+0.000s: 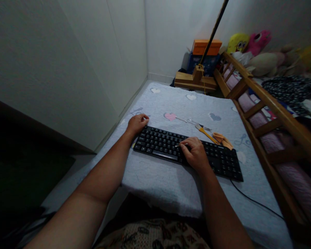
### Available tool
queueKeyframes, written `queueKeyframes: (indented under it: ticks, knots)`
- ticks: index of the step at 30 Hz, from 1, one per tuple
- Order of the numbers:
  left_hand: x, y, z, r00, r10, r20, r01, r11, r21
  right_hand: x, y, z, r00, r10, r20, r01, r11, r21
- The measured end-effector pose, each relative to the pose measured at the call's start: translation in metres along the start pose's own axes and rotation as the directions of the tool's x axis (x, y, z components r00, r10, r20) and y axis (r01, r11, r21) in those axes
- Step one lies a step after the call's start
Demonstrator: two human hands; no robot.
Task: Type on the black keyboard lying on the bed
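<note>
A black keyboard (166,156) lies slantwise across the cloth-covered table. My right hand (195,152) is over its middle keys, fingers pinched round a thin cotton swab (177,146) whose pale tip points left at the keys. At the keyboard's far left corner rests my left hand (138,123), fingers loosely curled with a small gap at the thumb and nothing visible in them. Behind the keyboard are a flat brush (206,132) with a yellow handle, an orange-tan cloth (223,140), and slim metal tweezers (197,123). A thin metal rod (180,119) lies left of them.
The keyboard's cable (256,200) trails over the table's right side. A wooden bed rail (272,100) runs along the right. Beyond the table stands a wooden base (194,81) with an upright pole, near an orange box (206,47). A pale cabinet panel (93,52) borders the left.
</note>
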State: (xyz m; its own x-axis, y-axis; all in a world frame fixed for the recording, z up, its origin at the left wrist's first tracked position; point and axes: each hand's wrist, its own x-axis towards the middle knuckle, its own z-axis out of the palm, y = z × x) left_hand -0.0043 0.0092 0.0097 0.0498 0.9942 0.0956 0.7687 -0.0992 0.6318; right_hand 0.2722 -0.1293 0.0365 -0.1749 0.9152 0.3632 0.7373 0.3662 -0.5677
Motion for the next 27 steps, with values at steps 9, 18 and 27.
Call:
queueKeyframes:
  ticks: [9,18,27]
  knots:
    - [0.0003,-0.0018,0.0012,1.0,0.02,-0.004,-0.021,1.0,-0.009,0.0011,-0.0033,0.0024,1.0,-0.003,0.002,0.004,1.0,-0.022]
    - [-0.0003,0.0004,-0.0003,1.0,0.019,-0.002,-0.019,1.0,-0.006,0.0051,0.0,0.0054,1.0,0.009,-0.014,-0.01,0.998,-0.064]
    - [-0.0013,0.0011,0.0002,1.0,0.017,-0.005,-0.017,1.0,-0.012,0.0065,-0.0007,0.0046,1.0,0.015,-0.005,-0.015,0.998,-0.068]
